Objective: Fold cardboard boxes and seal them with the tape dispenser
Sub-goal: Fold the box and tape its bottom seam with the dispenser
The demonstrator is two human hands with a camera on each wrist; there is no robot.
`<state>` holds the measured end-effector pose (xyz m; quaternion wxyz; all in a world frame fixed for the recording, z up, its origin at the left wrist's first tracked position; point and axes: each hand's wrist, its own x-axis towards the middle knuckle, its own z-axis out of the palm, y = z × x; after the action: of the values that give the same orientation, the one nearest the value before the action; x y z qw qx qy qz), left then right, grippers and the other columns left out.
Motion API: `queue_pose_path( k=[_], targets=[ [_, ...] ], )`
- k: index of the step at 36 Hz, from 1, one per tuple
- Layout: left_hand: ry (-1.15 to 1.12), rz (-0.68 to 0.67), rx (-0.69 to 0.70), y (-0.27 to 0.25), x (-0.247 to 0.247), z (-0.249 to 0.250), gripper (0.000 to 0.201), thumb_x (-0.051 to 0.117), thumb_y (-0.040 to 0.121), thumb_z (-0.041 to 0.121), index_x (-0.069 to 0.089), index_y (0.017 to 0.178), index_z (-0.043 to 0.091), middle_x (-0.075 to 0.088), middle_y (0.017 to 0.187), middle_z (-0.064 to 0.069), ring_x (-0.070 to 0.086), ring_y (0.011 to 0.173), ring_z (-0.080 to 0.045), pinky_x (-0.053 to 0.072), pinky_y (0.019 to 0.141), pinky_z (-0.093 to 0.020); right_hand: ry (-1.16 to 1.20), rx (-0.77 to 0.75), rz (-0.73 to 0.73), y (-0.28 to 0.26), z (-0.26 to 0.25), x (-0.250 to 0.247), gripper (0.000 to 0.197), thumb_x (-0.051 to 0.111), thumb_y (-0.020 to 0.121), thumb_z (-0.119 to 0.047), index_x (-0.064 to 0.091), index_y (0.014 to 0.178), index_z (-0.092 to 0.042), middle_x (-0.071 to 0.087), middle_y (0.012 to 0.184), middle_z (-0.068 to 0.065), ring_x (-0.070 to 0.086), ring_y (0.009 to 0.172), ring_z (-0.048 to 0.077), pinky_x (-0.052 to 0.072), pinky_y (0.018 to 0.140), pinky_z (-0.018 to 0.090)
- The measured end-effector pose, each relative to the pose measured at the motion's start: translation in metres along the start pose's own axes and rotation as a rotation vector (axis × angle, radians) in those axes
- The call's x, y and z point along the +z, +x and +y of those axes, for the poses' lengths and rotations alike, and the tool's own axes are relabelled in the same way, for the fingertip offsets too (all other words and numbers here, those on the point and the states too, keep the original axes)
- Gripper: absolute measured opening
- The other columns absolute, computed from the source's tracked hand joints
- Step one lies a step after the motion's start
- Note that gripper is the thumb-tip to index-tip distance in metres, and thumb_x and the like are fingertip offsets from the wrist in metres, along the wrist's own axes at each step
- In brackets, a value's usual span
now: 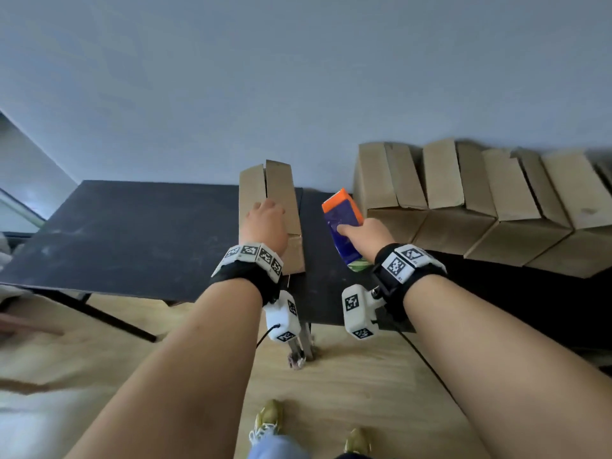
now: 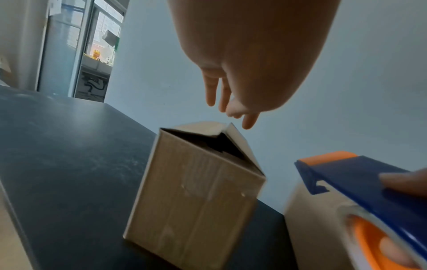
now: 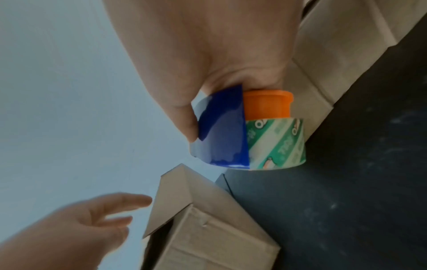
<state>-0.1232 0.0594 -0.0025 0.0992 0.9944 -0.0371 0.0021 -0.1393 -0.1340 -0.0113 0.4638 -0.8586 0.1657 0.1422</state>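
Nearest: two bare forearms with black wrist straps bearing printed markers; wood floor below.

Left hand (image 1: 265,223): fingers straight and loosely spread, holding nothing, poised just above the cardboard box (image 1: 281,207); the left wrist view shows the fingertips (image 2: 248,122) clear of the upper flaps.

Cardboard box: small, brown, standing on the dark table (image 1: 132,233) at centre; top flaps partly raised, opening visible.

Right hand (image 1: 367,236): curled around the tape dispenser (image 1: 342,220), thumb on the blue cover, fingers through the orange core.

Tape dispenser: blue body, orange end, green-printed roll; held just right of the box, apart from it.

Farther: row of folded boxes (image 1: 480,200) along the table's right side, against the pale wall (image 1: 298,77).
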Motion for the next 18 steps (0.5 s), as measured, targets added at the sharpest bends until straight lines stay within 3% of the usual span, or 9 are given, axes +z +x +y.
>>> queue_pose_path(
  k=[3, 6, 10, 14, 18],
  targets=[
    [0.038, -0.05, -0.05, 0.006, -0.004, -0.025, 0.047, 0.042, 0.087, -0.002, 0.05, 0.131, 0.012, 0.043, 0.137, -0.005, 0.04, 0.124, -0.026, 0.043, 0.095, -0.039, 0.016, -0.028, 0.02, 0.006, -0.018, 0.018, 0.031, 0.061, 0.089, -0.034, 0.066, 0.096, -0.004, 0.07, 0.094, 0.015, 0.065, 0.087, 0.034, 0.045, 0.071, 0.032],
    [0.034, -0.13, -0.093, 0.012, -0.002, -0.049, 0.052, 0.039, 0.087, -0.004, 0.044, 0.135, 0.013, 0.038, 0.141, -0.005, 0.035, 0.13, -0.027, 0.041, 0.099, -0.04, 0.004, -0.029, 0.064, 0.013, -0.037, 0.04, 0.027, 0.06, 0.089, -0.034, 0.058, 0.077, -0.01, 0.063, 0.083, 0.011, 0.058, 0.076, 0.031, 0.04, 0.065, 0.03],
    [0.008, -0.211, -0.043, 0.028, 0.003, -0.079, 0.059, 0.036, 0.086, -0.006, 0.037, 0.14, 0.016, 0.03, 0.148, 0.0, 0.029, 0.134, -0.024, 0.041, 0.102, -0.042, -0.067, 0.02, 0.151, 0.023, -0.056, 0.07, 0.034, 0.056, 0.093, -0.034, 0.046, 0.067, -0.014, 0.052, 0.068, 0.004, 0.051, 0.064, 0.026, 0.031, 0.054, 0.03],
    [-0.026, -0.309, 0.059, 0.045, 0.007, -0.098, 0.068, 0.036, 0.085, -0.008, 0.029, 0.147, 0.019, 0.02, 0.157, 0.008, 0.035, 0.134, -0.025, 0.041, 0.104, -0.042, -0.148, 0.041, 0.212, 0.033, -0.07, 0.092, 0.032, 0.053, 0.093, -0.033, 0.048, 0.069, -0.012, 0.056, 0.07, 0.007, 0.056, 0.071, 0.03, 0.038, 0.062, 0.031],
    [-0.057, -0.279, 0.076, 0.055, 0.007, -0.108, 0.049, 0.04, 0.089, -0.001, 0.045, 0.135, 0.015, 0.035, 0.145, 0.001, 0.054, 0.112, -0.029, 0.049, 0.087, -0.039, -0.188, 0.027, 0.266, 0.037, -0.081, 0.105, 0.021, 0.06, 0.088, -0.032, 0.055, 0.09, -0.011, 0.063, 0.081, 0.008, 0.062, 0.077, 0.029, 0.046, 0.067, 0.032]
  ],
)
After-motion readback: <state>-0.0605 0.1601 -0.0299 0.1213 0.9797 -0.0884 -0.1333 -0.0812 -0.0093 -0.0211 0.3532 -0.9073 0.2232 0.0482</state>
